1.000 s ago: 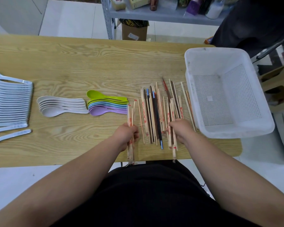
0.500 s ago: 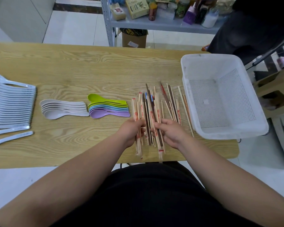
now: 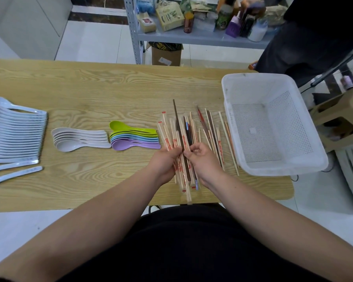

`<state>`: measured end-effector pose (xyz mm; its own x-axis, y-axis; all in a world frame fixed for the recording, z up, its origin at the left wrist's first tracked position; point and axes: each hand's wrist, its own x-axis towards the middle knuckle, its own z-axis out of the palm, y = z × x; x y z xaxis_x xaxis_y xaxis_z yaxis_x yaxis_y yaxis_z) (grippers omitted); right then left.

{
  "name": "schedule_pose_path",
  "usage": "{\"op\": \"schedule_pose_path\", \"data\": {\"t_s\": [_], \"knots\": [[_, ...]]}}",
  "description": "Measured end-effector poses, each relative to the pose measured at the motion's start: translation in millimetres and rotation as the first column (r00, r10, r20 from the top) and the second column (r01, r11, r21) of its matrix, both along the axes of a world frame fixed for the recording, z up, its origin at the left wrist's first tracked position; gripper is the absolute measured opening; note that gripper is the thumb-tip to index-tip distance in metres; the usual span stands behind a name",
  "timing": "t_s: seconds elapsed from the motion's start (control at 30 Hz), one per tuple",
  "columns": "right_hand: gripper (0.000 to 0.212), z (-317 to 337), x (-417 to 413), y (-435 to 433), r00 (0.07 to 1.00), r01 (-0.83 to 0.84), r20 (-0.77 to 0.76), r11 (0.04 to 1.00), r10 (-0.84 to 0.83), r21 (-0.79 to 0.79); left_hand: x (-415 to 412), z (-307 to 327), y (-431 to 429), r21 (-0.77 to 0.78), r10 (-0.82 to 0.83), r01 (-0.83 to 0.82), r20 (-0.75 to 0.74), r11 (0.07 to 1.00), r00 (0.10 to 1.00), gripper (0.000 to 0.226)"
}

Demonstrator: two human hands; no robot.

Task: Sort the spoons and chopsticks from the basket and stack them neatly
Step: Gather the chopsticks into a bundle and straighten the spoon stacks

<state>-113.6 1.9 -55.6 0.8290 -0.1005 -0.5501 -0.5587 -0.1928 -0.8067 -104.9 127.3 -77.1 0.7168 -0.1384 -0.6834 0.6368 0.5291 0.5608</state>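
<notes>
Hands are sitting closer together than half a second ago: your left hand (image 3: 164, 161) and right hand (image 3: 204, 159) are now almost touching over the chopsticks (image 3: 190, 129), which are lying near the front edge of the table (image 3: 102, 88), towards its right end. Your left fingers are curling round a bundle of the paper-wrapped ones, while your right thumb and forefinger are pinching the dark brown chopstick (image 3: 178, 127), which is now poking farther toward the far edge than before. Red printing is showing on the wrappers, but it is too small for reading, and the packets on the shelf (image 3: 192, 36) behind the table are carrying writing that is no clearer. The white basket (image 3: 281, 166) is sitting at the right edge, just beside the chopsticks. Coloured spoons (image 3: 132, 137) are lying stacked just left of the pile, with white spoons (image 3: 77, 138) beside those and pale blue spoons (image 3: 14, 135) lying in a row at the left edge. A person in dark clothes (image 3: 306, 43) is standing beyond the far right corner.
</notes>
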Motion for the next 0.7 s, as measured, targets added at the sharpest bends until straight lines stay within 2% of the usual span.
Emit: {"op": "schedule_pose_path", "data": {"t_s": [0.17, 0.33, 0.4, 0.5, 0.7], "knots": [[0.006, 2, 1, 3, 0.999, 0.029, 0.028, 0.999, -0.029, -0.014, -1, 2, 1, -0.044, -0.005, 0.005, 0.001, 0.999, 1.0, 0.02], [0.01, 9, 2, 3, 0.989, -0.099, 0.088, 0.978, 0.117, -0.186, 1, 3, 6, -0.023, 0.002, -0.002, -0.01, 1.0, 1.0, 0.022], [0.011, 11, 0, 2, 0.983, -0.143, 0.088, 0.968, 0.164, -0.205, 1, 3, 9, -0.001, 0.009, -0.009, -0.019, 1.0, 1.0, 0.019], [0.02, 12, -1, 3, 0.969, -0.221, 0.055, 0.948, 0.24, -0.23, 2, -1, 12, 0.031, 0.024, -0.023, -0.022, 0.999, 0.999, 0.03], [0.014, 12, 5, 9, 0.953, -0.279, 0.017, 0.896, 0.303, -0.346, 2, -7, 15, 0.042, 0.013, -0.011, -0.055, 0.999, 0.998, 0.025]]}}
